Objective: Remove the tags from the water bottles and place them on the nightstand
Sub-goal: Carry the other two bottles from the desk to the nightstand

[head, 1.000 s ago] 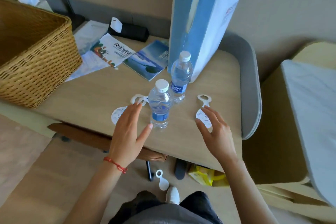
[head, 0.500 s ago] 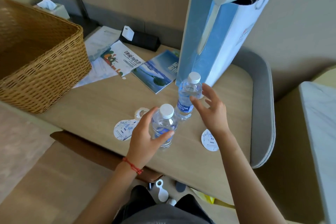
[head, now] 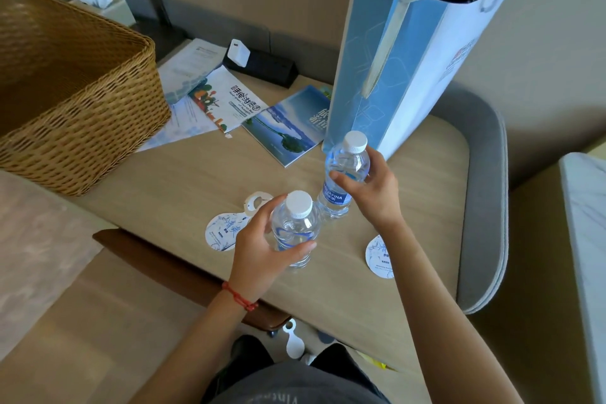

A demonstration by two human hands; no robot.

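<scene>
The left hand (head: 262, 252) curls round the near bottle (head: 295, 229), thumb across its front, fingers behind it. The right hand (head: 370, 190) grips the far bottle (head: 344, 174) at mid-height, thumb on the front just above the blue label. Both bottles are clear plastic with white caps, stand upright on the bench (head: 183, 180) and carry no tag on their necks. 2 white tags with blue print lie flat on the bench: the left tag (head: 223, 233) just beside the left hand, its ring end toward the basket (head: 75, 95); the right tag (head: 378, 256) partly hidden under the right forearm. The near bottle's label is hidden by the hand. A third white tag (head: 293, 341) lies on the floor below the bench edge.
</scene>
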